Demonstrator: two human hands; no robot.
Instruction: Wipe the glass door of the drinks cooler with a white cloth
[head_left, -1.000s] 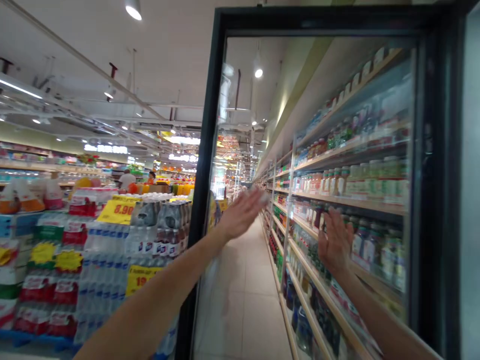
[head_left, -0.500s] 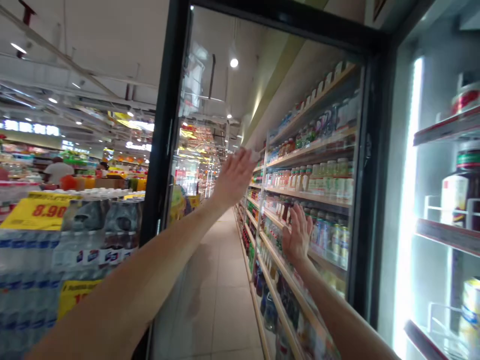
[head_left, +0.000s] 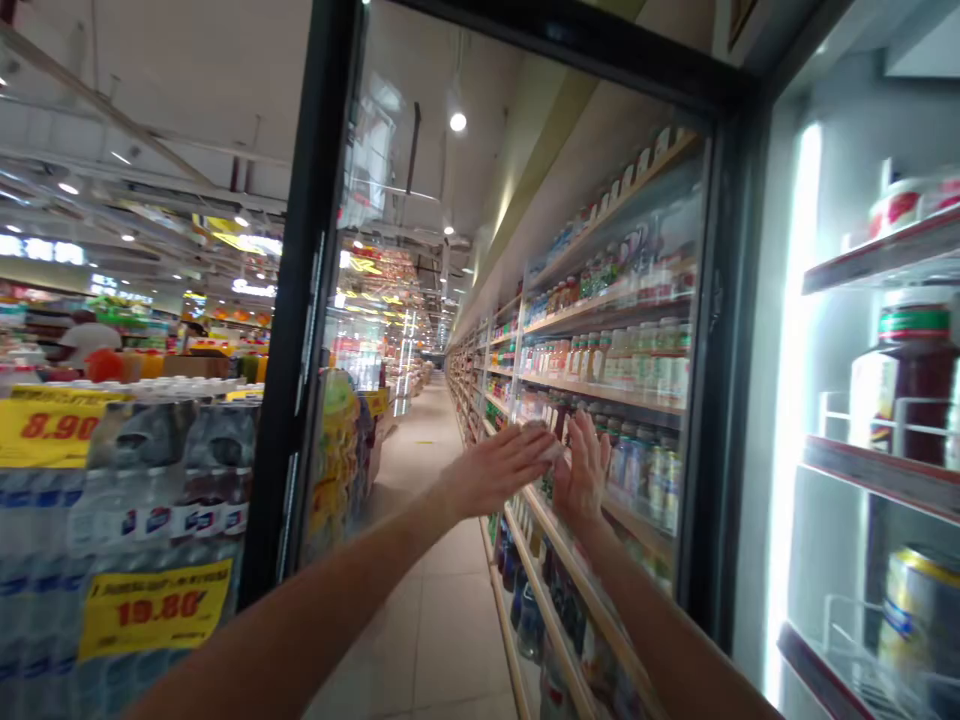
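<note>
My left hand (head_left: pixel 499 465) stretches across the glass of an opened cooler door (head_left: pixel 304 300), its fingers extended and close together. A small crumpled white tissue-like piece (head_left: pixel 553 452) shows at its fingertips, held against the glass; most of it is hidden under the fingers. My right hand (head_left: pixel 583 470) is raised just to the right, fingers up and slightly apart, palm towards the pane. It appears to touch the glass and nothing shows in it. The two hands nearly meet at the fingertips.
Behind the pane, bottle-filled shelves (head_left: pixel 607 390) line an aisle floor (head_left: pixel 450 620). The lit cooler (head_left: pixel 795 400) on the right holds a dark bottle (head_left: pixel 911 375) and a can (head_left: pixel 911 620). Stacked water packs (head_left: pixel 45 560) with yellow price signs (head_left: pixel 154 605) stand left. A person (head_left: pixel 90 340) is far left.
My left hand has swept down and to the right across the glass, with the white tissue-like piece at its fingertips. My right hand has barely moved. The view has shifted slightly right.
</note>
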